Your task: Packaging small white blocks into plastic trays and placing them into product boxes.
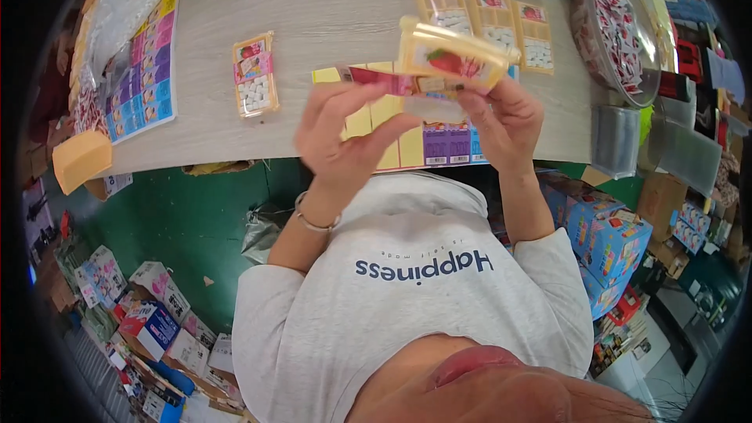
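Observation:
Tilted above the near table edge is a yellow plastic candy box [450,59] with a strawberry picture. My right hand [505,121] grips it at its right end, fingers and thumb closed on the near side. A pink printed label strip [380,78] sticks out from the box's left side. Against that strip rest the fingertips of my left hand [337,129], its thumb spread well apart from them. Below both hands lies a label sheet [411,145], partly bare yellow backing and partly purple and blue stickers.
A similar box with a pink band [254,74] lies to the left. Several unbanded boxes [498,23] lie at the far middle. A round clear tub [615,39] of small red-and-white packets stands at right. Another label sheet [149,70] is at left, beside a yellow tray [82,160].

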Demonstrator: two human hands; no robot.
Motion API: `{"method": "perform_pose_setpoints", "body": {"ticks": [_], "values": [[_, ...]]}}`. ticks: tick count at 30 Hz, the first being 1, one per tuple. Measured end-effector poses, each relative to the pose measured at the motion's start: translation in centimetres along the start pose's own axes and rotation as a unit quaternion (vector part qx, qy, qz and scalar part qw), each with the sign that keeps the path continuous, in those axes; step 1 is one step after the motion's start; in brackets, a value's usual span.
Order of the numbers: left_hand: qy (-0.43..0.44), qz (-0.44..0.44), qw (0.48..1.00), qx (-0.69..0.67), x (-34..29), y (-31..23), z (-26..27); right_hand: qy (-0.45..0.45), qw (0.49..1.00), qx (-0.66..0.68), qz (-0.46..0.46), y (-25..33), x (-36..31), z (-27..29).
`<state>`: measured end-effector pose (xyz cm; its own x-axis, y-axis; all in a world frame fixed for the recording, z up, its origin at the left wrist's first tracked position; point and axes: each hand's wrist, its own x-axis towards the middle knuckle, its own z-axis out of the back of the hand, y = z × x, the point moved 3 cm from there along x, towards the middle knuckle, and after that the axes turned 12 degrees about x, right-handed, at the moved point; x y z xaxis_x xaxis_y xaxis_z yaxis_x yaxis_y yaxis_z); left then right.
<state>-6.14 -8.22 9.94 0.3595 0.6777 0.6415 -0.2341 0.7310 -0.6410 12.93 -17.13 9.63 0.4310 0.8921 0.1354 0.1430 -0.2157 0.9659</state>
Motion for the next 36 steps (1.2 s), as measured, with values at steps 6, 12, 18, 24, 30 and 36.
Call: {"method": "perform_pose_setpoints", "body": {"ticks": [6,12,18,24,30,36], "values": [[0.070,0.050,0.982,-0.165,-0.2,0.4,-0.8,0.236,0.948,-0.103,0.187,1.5,1.0,-0.3],[0.148,-0.083,0.974,-0.148,-0.4,0.2,-0.4,0.183,0.926,-0.181,0.276,1.3,-0.4,-0.5],[0.110,0.234,0.922,-0.288,-4.5,7.7,3.4,0.178,0.968,-0.128,0.120,0.3,-0.1,0.9],[0.186,0.393,0.886,0.159,0.4,21.5,13.8,-0.166,0.960,-0.212,0.078,1.6,0.1,15.4],[0.025,0.062,0.791,0.608,0.6,15.2,7.0,0.184,0.894,-0.400,0.085,-4.5,2.2,7.0],[0.217,0.021,0.936,0.276,-3.4,6.7,-8.7,0.165,0.817,-0.525,0.171,-10.5,4.2,3.0]]}}
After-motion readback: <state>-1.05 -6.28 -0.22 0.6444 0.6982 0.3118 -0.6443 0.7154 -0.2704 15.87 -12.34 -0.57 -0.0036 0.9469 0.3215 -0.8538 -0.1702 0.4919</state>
